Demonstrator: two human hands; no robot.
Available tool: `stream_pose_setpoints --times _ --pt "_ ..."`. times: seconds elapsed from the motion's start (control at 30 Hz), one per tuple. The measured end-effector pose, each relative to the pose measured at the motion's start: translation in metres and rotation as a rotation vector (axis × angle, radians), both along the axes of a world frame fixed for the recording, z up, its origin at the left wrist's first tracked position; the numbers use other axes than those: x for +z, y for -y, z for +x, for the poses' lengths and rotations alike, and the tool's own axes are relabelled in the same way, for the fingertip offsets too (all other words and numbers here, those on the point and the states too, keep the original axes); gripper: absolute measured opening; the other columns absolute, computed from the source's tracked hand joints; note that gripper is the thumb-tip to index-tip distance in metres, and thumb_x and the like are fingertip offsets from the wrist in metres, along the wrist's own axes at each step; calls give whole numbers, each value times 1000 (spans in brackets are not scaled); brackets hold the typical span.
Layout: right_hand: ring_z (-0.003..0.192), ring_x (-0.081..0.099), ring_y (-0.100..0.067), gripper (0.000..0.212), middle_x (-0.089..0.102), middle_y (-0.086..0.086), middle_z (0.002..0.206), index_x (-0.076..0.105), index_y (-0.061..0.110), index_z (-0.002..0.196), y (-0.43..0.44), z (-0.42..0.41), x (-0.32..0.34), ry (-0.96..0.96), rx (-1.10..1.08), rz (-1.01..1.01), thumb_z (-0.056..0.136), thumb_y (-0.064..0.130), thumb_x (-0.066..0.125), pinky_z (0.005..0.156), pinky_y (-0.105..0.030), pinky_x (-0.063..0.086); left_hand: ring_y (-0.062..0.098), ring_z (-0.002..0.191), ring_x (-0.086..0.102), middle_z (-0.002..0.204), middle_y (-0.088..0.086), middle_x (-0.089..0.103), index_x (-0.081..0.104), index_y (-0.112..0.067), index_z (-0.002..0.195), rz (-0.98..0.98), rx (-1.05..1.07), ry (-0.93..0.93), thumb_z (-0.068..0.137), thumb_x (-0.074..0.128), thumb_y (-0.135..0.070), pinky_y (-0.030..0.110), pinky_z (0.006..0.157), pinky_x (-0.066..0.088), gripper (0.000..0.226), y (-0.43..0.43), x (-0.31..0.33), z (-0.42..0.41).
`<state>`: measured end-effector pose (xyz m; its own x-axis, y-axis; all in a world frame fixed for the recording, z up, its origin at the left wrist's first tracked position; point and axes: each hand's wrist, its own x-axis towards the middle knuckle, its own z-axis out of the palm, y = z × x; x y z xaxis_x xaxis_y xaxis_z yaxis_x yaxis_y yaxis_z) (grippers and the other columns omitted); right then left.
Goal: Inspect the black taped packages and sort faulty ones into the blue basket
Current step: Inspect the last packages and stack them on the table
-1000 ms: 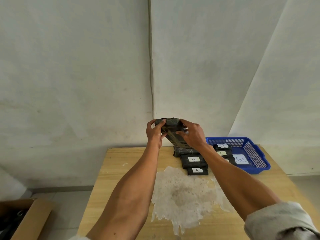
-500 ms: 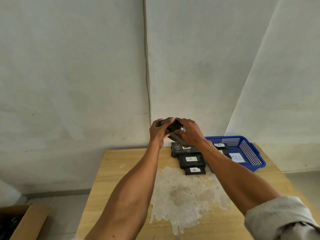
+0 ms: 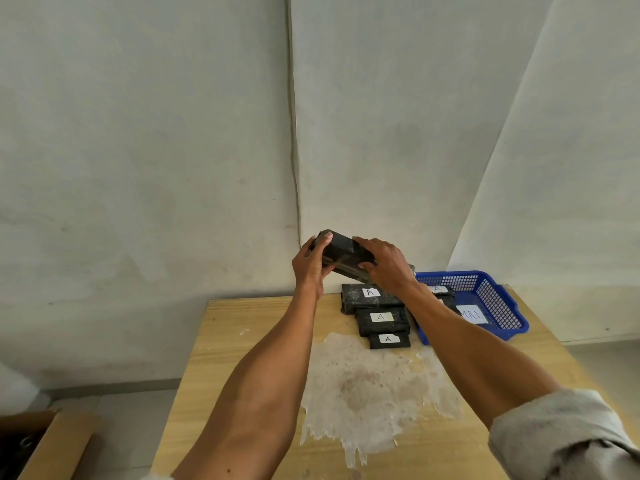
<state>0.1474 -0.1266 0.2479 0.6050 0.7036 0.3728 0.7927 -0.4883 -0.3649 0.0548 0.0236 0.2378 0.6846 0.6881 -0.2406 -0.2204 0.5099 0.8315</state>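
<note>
1. My left hand (image 3: pixel 310 268) and my right hand (image 3: pixel 384 266) are both raised above the far edge of the bench (image 3: pixel 249 375), holding one black taped package (image 3: pixel 341 252) between them.
2. My left hand is clamped on the package's left end, thumb across the top and fingers curled underneath.
3. My right hand is closed over its right end, fingers lying across the upper face and the back of the hand hiding the rest.
4. The held package is tilted, its left end higher than its right, and it is clear of the bench and of the stack below.
5. Three more black packages lie on the bench just under my hands, in a row running toward me: a far one (image 3: pixel 356 297), a middle one (image 3: pixel 381 322) and a small near one (image 3: pixel 389 340). Each shows a white label marked "A".
6. The blue basket (image 3: pixel 498 306) sits just to the right of that row, at the bench's far right corner. My right forearm crosses its left side.
7. Inside the basket I can see at least one black package with an "A" label (image 3: pixel 437 289) and a white card (image 3: pixel 472 314) reading "MAL".
8. A pale, peeling patch (image 3: pixel 367 389) covers the middle of the bench between my forearms.
9. An open cardboard box (image 3: pixel 38 445) stands on the floor at the lower left.
</note>
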Motion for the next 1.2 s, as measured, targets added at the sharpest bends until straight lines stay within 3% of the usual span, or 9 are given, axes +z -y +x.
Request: stream_pose_setpoints --times 0.13,0.2,0.43,0.57,0.67,0.83,0.97,1.1,1.2 --pt "100 61 -31 59 69 -11 113 51 15 144 -6 -4 -1 59 -5 -2 89 10 70 88 -46 52 24 108 63 116 8 67 68 -18 118 94 -1 -54 80 81 -33 42 68 63 42 4 5 1" --pt "99 61 -30 59 70 -10 111 52 16 143 -6 -4 -2 88 -2 -6 88 12 72 89 -49 51 22 103 62 119 9 63 65 -17 118 128 16 -62 77 86 -29 42 70 64 47 5 6 1" --pt "98 64 -28 59 73 -5 110 58 20 136 0 6 -6 203 -25 -28 81 21 79 95 -47 49 31 108 64 113 15 65 67 -6 115 -23 89 31 79 83 -11 50 82 61 39 1 -3 2" --pt "95 66 -28 47 73 -2 107 63 24 127 14 18 -14 187 -132 -29 82 16 75 93 -47 48 31 109 62 106 10 65 63 -3 122 -65 98 33 85 77 -10 46 83 61 40 -7 -3 -3" --pt "101 63 -30 43 73 -2 110 65 23 125 13 15 -16 182 -154 -17 85 10 72 99 -54 42 35 114 61 114 14 63 60 -6 125 -87 94 5 86 76 -10 46 82 61 42 -8 -4 -1" --pt "110 62 -32 47 74 -1 114 68 22 123 5 9 -15 278 -148 -23 79 7 78 105 -63 34 35 111 64 125 14 57 50 -13 133 -67 133 -140 70 91 -21 44 77 63 75 -2 -7 10" --pt "111 62 -30 49 73 0 115 71 23 116 6 14 -19 384 -152 81 70 15 88 103 -63 38 38 107 65 126 20 59 52 -13 121 -114 158 -132 73 86 -8 46 74 63 59 -4 -11 12" --pt "129 49 -38 65 51 -17 144 64 15 126 11 21 -20 184 -283 274 67 28 90 105 -59 42 37 108 65 126 20 60 54 -12 125 -178 196 -69 76 83 -4 37 62 63 57 -9 -10 9" --pt "103 66 -31 58 65 -16 124 65 7 118 12 22 -14 29 -210 417 67 14 92 92 -50 57 36 106 66 129 20 58 48 -13 131 -193 191 -71 79 81 -5 36 63 63 62 -9 -9 9"
